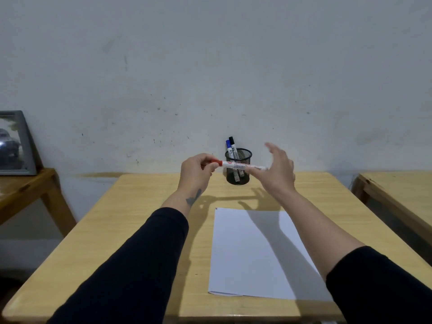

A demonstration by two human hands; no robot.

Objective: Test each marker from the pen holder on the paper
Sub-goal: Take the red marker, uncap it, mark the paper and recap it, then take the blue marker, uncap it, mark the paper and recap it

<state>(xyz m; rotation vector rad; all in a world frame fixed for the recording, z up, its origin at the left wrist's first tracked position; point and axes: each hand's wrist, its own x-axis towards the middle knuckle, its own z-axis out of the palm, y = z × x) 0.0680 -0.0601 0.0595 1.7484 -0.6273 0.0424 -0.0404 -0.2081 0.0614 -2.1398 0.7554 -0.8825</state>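
Observation:
A red-capped white marker [240,165] is held level in the air in front of the black mesh pen holder [238,166]. My left hand [198,170] pinches its red cap end. My right hand [278,171] touches the other end with thumb and forefinger, its other fingers spread. A blue-capped marker [228,148] and a black-capped marker [232,144] stand in the holder at the table's far edge. A white sheet of paper [252,253] lies on the wooden table [131,230], near side, right of centre; a tiny mark sits at its top left corner.
A framed picture [14,143] leans against the wall on a low wooden table at the left. Another wooden table [402,190] stands close on the right. The pale wall rises right behind the holder.

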